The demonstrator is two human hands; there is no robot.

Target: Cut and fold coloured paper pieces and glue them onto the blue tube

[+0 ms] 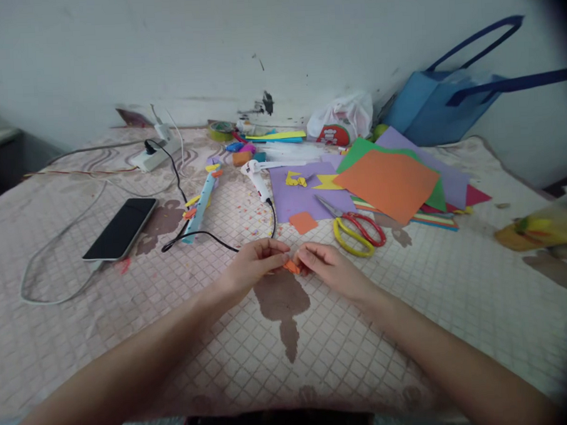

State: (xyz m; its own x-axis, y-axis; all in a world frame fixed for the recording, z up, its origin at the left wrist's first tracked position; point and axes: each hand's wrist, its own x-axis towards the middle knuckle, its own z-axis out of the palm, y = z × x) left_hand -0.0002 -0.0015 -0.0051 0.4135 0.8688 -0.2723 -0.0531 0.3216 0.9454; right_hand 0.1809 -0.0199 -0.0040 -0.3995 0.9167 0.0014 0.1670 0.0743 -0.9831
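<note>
Two bare hands meet above a patterned tablecloth (224, 365), the left hand (260, 258) and right hand (330, 267) both closed at the fingertips on a small orange piece (292, 267) between them. Uneven pulling could tear or crease it. Just beyond lie an orange square (303, 222) and scissors (342, 219), whose handles, near the right hand, could be knocked by a sideways sweep. A black cord (214, 236) runs close by the left hand; a snag could drag the white glue gun (255, 176) across the purple sheet (287, 203), and its tip, if hot, could mark the paper.
</note>
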